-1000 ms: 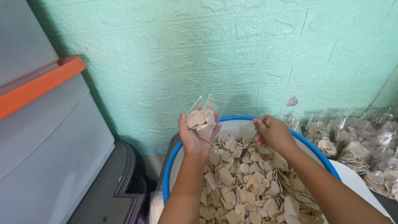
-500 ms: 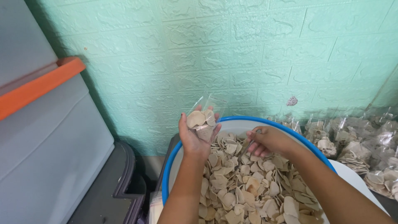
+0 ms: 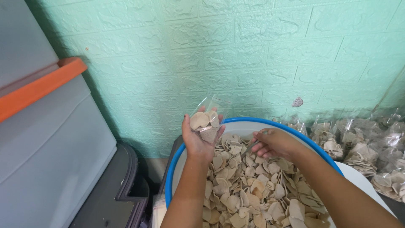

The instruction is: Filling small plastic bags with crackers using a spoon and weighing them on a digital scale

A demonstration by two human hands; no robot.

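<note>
My left hand (image 3: 197, 141) holds up a small clear plastic bag (image 3: 207, 116) partly filled with pale beige chips, above the left rim of a big white basin with a blue rim (image 3: 173, 169). The basin is heaped with the same thin chips (image 3: 249, 185). My right hand (image 3: 272, 143) is down among the chips at the basin's far side, its fingers curled around a few of them.
Several filled clear bags of chips (image 3: 358, 145) lie to the right along a green brick-patterned wall (image 3: 253, 55). A grey cabinet with an orange band (image 3: 42, 126) stands at the left, and a dark plastic bin (image 3: 122, 190) sits beside the basin.
My right hand dropped from above the basin into the chips and closed on some. The left hand with the bag has stayed put.
</note>
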